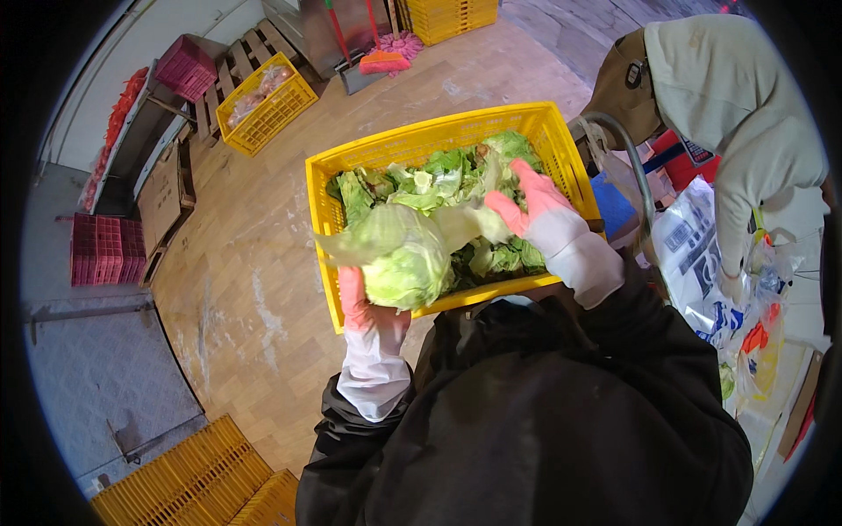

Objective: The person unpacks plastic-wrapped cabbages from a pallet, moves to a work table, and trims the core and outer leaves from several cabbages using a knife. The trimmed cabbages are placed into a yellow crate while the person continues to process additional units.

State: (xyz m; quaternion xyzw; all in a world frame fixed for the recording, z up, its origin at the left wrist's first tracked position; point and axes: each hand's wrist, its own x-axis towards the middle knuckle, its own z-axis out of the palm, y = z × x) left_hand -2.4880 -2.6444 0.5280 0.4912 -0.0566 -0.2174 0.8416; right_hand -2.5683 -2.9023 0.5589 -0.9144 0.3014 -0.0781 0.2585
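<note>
My left hand point(368, 315), in a pink and white rubber glove, supports a pale green lettuce head point(406, 260) from below, over the near left part of a yellow plastic crate point(556, 148). Its fingers are mostly hidden beneath the head. A loose outer leaf at the head's left is blurred. Over the crate's right side, my right hand point(543, 210), gloved alike, has thumb and fingers apart. A blurred pale leaf point(490, 223) lies by its fingertips, between hand and head. Torn lettuce leaves point(434, 174) cover the crate's bottom.
A co-worker point(723, 85) bends over plastic bags point(697, 250) at right, beyond a curved metal bar point(638, 164). Another yellow crate point(263, 121) holds bagged produce. An orange broom point(385, 62) stands at the back. Stacked yellow crates point(191, 477) are at lower left.
</note>
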